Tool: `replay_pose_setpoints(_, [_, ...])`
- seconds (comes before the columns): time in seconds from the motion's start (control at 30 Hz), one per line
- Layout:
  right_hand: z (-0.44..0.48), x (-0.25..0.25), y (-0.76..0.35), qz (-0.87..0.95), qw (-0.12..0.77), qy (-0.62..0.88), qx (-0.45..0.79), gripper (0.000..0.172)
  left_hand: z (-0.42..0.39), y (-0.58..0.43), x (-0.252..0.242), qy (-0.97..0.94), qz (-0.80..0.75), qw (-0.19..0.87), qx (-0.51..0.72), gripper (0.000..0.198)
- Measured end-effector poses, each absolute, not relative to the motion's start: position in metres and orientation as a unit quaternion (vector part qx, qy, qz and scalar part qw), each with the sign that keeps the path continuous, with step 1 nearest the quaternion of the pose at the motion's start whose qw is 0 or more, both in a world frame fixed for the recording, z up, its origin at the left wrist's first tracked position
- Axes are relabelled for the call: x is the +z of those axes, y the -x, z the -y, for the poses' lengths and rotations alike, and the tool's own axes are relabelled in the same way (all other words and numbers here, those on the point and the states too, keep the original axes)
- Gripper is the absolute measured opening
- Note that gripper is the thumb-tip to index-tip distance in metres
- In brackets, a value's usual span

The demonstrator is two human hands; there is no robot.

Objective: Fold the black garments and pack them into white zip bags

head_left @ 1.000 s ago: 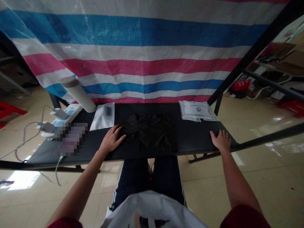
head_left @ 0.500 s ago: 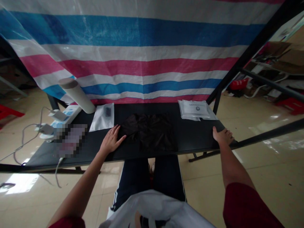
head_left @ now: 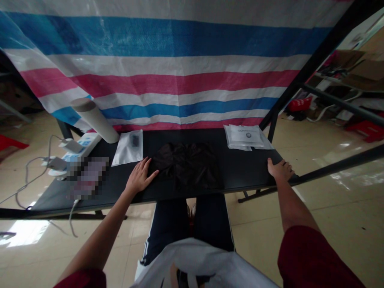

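My left hand (head_left: pixel 140 177) lies flat on the black table (head_left: pixel 240 172), fingers spread, beside the left end of a crumpled black cloth item (head_left: pixel 195 166). Whether its fingertips touch the cloth I cannot tell. At the table's right end rests my right hand (head_left: pixel 281 169), palm down with the thumb apart and nothing held. A translucent plastic pouch (head_left: pixel 129 148) with a dark patch lies just beyond my left hand. Several white printed plastic packets (head_left: pixel 246 137) are stacked behind and left of my right hand.
A pale bottle with a grey lid (head_left: pixel 97 122) stands at the back left. Near it are a power strip (head_left: pixel 87 146) with plugged-in chargers (head_left: pixel 55 163) and a blurred-out phone-like item (head_left: pixel 88 178) with a cable. A striped tarp (head_left: pixel 180 64) hangs behind; metal frame bars (head_left: pixel 345 162) flank the right.
The view has shifted very slightly. Both hands, the cloth and the packets stay in place on the table.
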State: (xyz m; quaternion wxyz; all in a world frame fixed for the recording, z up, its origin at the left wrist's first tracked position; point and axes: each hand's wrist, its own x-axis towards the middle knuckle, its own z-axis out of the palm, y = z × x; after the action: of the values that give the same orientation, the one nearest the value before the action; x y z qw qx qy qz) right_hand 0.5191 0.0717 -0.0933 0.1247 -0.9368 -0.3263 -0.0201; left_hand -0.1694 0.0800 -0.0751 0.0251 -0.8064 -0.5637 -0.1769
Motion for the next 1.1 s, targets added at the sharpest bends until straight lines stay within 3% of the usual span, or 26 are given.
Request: replay_pose_setpoints(1.1, [-0.0707,-0.0919,-0.5158,0.333,0.125,0.934,-0.017,0.091,-0.0789,0.1653,-0.0698,0.794,0.584,0.007,-0.166,0.082])
